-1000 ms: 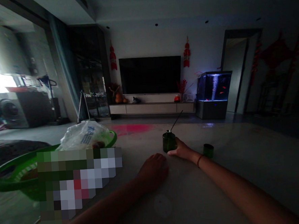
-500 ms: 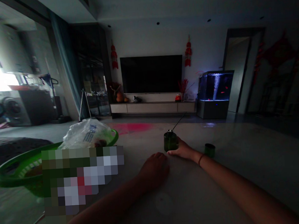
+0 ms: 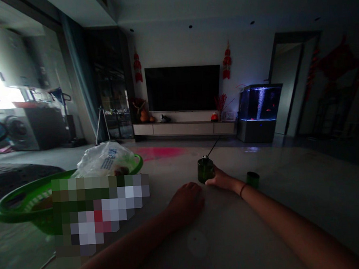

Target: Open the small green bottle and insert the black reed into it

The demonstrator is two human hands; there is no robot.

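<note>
My right hand (image 3: pixel 220 179) is wrapped round the right side of a dark green glass bottle (image 3: pixel 205 171). The bottle stands upright on the pale tabletop (image 3: pixel 231 237). A thin dark stick (image 3: pixel 213 146) leans up and right out of its silver-coloured neck, as in a reed diffuser. Behind my right wrist is a small green cylinder (image 3: pixel 253 179), a cup or a cap; I cannot tell which. My left hand (image 3: pixel 188 201) rests on the table just nearer than the bottle, its fingers curled in and apparently holding nothing; the light is dim.
At the left, a green plastic basket (image 3: pixel 16 216) has a white plastic bag (image 3: pixel 100 159) in it. A pixelated patch covers what lies in front of it. Beyond the table are a TV cabinet (image 3: pixel 182 128), a television (image 3: pixel 182 88) and a lit fish tank (image 3: pixel 261 103).
The whole view has shifted very slightly. My right hand's fingers sit a little differently at the bottle's lower right. The bottle and my left hand stay in place.
</note>
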